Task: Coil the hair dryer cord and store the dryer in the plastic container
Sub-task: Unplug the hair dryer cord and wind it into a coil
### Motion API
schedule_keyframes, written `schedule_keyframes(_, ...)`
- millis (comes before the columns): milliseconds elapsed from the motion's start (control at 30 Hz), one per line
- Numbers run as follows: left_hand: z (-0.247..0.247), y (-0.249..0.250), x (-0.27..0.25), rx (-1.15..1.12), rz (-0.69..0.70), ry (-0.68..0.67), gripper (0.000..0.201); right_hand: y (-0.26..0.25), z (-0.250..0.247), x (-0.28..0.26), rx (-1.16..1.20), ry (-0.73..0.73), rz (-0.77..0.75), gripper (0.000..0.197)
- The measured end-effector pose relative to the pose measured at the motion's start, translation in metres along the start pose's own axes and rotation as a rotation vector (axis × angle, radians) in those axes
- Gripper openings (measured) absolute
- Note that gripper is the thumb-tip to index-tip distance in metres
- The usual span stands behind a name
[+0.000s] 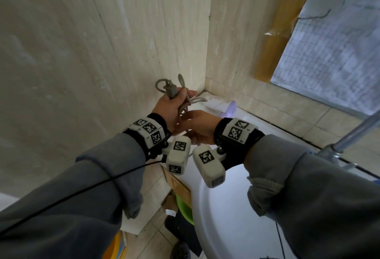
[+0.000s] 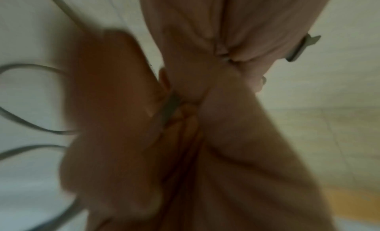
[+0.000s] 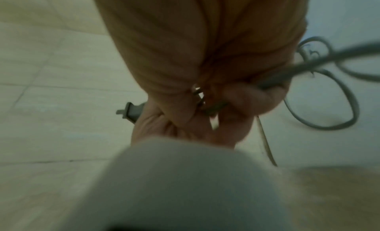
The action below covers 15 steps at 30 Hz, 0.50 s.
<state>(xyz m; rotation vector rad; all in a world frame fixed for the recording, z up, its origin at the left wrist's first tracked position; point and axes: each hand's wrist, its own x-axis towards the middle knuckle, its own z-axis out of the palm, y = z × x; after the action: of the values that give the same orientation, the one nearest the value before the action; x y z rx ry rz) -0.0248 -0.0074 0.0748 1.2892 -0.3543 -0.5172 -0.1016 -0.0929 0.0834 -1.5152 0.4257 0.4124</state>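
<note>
The grey cord (image 1: 181, 79) is gathered into several loops, and my left hand (image 1: 172, 104) grips the bundle with the plug (image 1: 171, 91) sticking up out of the fist. My right hand (image 1: 200, 124) sits just below and to the right, its fingers curled round strands of the same cord. The white and lavender hair dryer (image 1: 228, 108) lies on the white ledge in the wall corner, behind my right hand. The blurred wrist views show the cord (image 2: 26, 64) (image 3: 308, 68) looping out of the fists and the plug (image 2: 302, 47) (image 3: 129, 111). No plastic container can be made out.
A white basin (image 1: 236, 228) lies under my right arm. A green bowl (image 1: 185, 207) and cardboard (image 1: 181, 186) are on the floor below. A metal pipe (image 1: 353, 133) slants in at the right. Tiled walls close in ahead; a meshed window (image 1: 329, 42) is at upper right.
</note>
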Motion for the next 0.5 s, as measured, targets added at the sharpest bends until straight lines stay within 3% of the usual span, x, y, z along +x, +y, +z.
schedule_keyframes(67,-0.008,0.002,0.004,-0.151,-0.039,0.040,0.030,0.003,-0.010,0.000,-0.112,0.002,-0.060,0.006)
schedule_keyframes(200,-0.028,0.012,0.009,-0.429,-0.094,0.133,0.028,0.013,-0.042,0.001,-0.201,0.071,-0.050,0.026)
schedule_keyframes(333,-0.045,0.019,0.010,-0.719,-0.149,0.251,0.033,0.026,-0.074,-0.003,-0.246,0.149,0.042,0.032)
schedule_keyframes(500,-0.045,0.017,0.008,-0.472,-0.183,0.221,0.038,0.021,-0.092,-0.013,-0.620,0.435,0.268,0.033)
